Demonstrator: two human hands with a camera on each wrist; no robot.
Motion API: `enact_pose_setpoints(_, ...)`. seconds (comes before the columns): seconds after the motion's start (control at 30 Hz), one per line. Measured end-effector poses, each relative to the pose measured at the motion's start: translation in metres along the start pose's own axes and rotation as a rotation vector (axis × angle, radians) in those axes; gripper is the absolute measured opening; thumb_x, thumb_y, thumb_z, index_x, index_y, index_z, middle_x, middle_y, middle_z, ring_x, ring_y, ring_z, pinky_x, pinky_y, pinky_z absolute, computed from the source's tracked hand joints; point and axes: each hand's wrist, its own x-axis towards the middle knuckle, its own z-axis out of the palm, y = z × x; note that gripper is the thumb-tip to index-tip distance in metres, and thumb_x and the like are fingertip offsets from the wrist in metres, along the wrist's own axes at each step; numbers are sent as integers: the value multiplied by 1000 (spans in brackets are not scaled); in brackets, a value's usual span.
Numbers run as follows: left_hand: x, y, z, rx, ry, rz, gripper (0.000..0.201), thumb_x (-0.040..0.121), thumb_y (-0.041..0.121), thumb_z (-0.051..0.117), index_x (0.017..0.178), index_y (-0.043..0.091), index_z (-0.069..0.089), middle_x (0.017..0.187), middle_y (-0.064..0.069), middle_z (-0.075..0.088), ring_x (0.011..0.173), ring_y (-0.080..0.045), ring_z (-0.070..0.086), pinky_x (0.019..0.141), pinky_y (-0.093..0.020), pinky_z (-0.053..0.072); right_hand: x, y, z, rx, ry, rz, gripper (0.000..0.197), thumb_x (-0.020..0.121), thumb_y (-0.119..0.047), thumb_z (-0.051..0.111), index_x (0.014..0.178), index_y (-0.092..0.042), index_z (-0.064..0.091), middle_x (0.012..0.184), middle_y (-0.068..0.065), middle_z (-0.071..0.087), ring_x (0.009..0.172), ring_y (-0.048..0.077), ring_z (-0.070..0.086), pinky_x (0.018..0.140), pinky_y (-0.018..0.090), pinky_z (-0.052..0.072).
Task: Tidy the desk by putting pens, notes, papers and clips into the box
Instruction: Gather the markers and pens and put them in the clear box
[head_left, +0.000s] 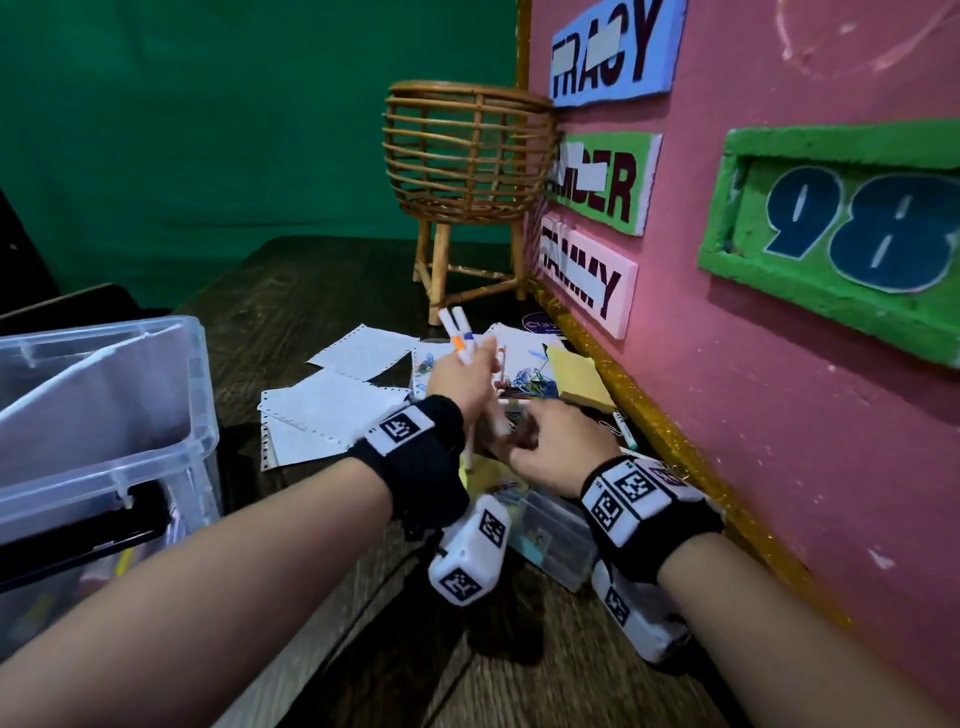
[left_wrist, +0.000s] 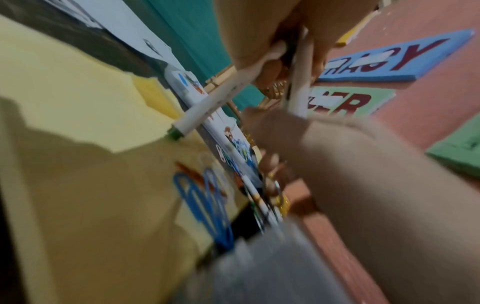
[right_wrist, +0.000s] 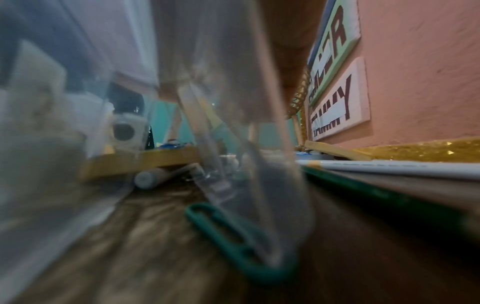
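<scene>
My left hand (head_left: 460, 376) grips a bundle of white pens (head_left: 457, 332) with orange and blue bands, held above the scattered papers (head_left: 332, 405). In the left wrist view two of these pens (left_wrist: 215, 100) splay out of the fist, one green-tipped. My right hand (head_left: 540, 441) sits just right of it, fingers curled at the lower end of one pen (left_wrist: 298, 90). A yellow note pad (head_left: 579, 379) and coloured paper clips (head_left: 530, 379) lie beyond the hands. The clear plastic box (head_left: 202, 395) stands at the left.
A small clear container (head_left: 550, 535) lies under my right wrist, a green clip (right_wrist: 233, 232) beside it. Another pen (head_left: 623, 428) lies along the pink board (head_left: 779, 364) at the right. A wicker basket stand (head_left: 467, 150) is at the back.
</scene>
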Motion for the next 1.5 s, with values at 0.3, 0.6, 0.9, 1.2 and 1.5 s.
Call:
enact_pose_setpoints(0.3,13,-12,-49,317,124,190,31,94,38,48,75,14,56,59,-1,51,67,-21,51,50,-26,33,17,24,13,-140,-215,360,67,88,-36,51,140,-1,25,144,21,32,132,34,35,107,40,36)
enact_pose_setpoints(0.6,11,-13,-50,660,-23,426,44,92,43,48,55,24,35,54,2,43,62,-23,43,47,-27,26,17,15,10,-56,-242,338,49,85,-39,43,115,-2,54,133,22,41,125,35,39,100,40,38)
enact_pose_setpoints(0.9,10,-27,-44,626,-6,376,45,93,42,48,55,21,35,56,-2,45,64,-24,44,50,-28,26,30,32,14,-144,-145,493,37,89,-16,46,122,0,52,133,19,48,123,34,45,102,42,42)
enact_pose_setpoints(1.2,19,-5,-46,1195,-102,624,25,94,35,45,100,13,53,102,-14,65,97,-35,59,70,-34,42,38,41,19,-162,-75,487,33,90,-15,49,119,0,54,127,19,53,116,33,53,91,36,45)
enact_pose_setpoints(1.5,10,-4,-39,1535,-279,722,27,96,34,41,112,14,48,109,-9,64,100,-31,61,75,-36,46,45,56,16,-171,-134,463,35,94,-13,42,127,-1,45,132,23,48,120,36,49,84,36,43)
